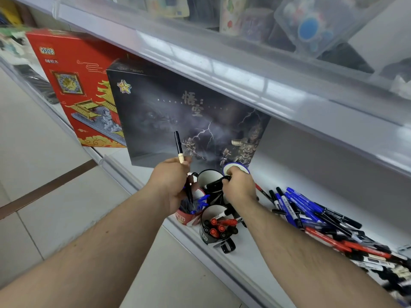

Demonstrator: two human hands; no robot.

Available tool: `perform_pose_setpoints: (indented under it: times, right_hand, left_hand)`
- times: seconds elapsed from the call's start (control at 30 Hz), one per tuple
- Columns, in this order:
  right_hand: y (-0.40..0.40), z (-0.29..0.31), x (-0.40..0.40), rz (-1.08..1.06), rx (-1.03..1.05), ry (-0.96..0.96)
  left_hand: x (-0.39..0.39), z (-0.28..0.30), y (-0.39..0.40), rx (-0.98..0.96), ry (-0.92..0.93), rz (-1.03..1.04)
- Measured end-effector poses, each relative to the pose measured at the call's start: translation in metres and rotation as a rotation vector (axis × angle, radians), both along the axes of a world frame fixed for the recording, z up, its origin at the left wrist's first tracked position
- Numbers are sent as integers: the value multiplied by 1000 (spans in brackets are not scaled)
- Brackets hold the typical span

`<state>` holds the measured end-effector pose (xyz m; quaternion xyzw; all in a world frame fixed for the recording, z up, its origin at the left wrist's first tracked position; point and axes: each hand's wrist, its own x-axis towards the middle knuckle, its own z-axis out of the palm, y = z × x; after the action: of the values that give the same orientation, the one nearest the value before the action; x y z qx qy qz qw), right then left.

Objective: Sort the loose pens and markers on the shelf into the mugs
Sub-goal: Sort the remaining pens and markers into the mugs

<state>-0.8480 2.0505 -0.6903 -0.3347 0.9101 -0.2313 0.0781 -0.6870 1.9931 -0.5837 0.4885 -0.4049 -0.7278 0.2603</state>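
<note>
Loose pens and markers (322,221): blue, black and red plastic barrels, heaped on the white shelf (255,258) at lower right of frame. Large pile unsorted; judged well short of half done.
Mugs, centre frame: black mug (208,238) holding red- and black-capped markers; red mug (184,217) holding blue pens; black mug with white interior (209,177) behind.
Left hand (172,185): clamped on a black pen with cream band (179,146), upright.
Right hand (239,185): gripping a black marker (214,184) at the rear mug's mouth.
Behind: dark illustrated box (178,112).
</note>
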Motion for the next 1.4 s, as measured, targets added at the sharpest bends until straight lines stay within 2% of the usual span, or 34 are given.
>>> perform_pose_setpoints:
  times: [0.17,0.27,0.33,0.43,0.53,0.6,0.67,0.8,0.9,1.03,1.13,1.33,1.4]
  right_hand:
    - [-19,-20,-1,113,217,125]
    - [-19,-16,-7,77,190,63]
    - [-6,-3,-3,-65,-65,-130]
    - [37,29,19,-315,-483,-629]
    - [87,56,45,-364,-612,-1019]
    - [109,70,57,-348,-688,-1148]
    - [120,80,68,-334,-780,-1193]
    - [129,80,64,-450,-945,-1121]
    - [131,75,34,-544,-955,-867]
    - [111,49,-20,-488,-735,-484]
    - [78,24,-56,-425,-513,-317]
    - [20,-21,-80,-293,-185,-261]
    - [9,-29,-82,-288,-141,-303]
  left_hand:
    - [-8,-2,13,-33,-25,-140]
    - [-15,-2,25,-92,-40,-284]
    - [-17,-3,30,-131,-49,-343]
    - [-19,-4,33,-121,-46,-358]
    - [-25,-4,41,-54,10,-340]
    - [-30,-3,50,-38,38,-345]
    - [-32,0,58,-35,49,-369]
    - [-30,3,62,-53,2,-477]
    - [-28,0,58,-245,-195,-609]
    - [-29,0,55,-274,-242,-602]
    - [-35,0,57,-277,-252,-607]
    - [-44,-4,58,-292,-252,-620]
    - [-44,-7,56,-312,-266,-644]
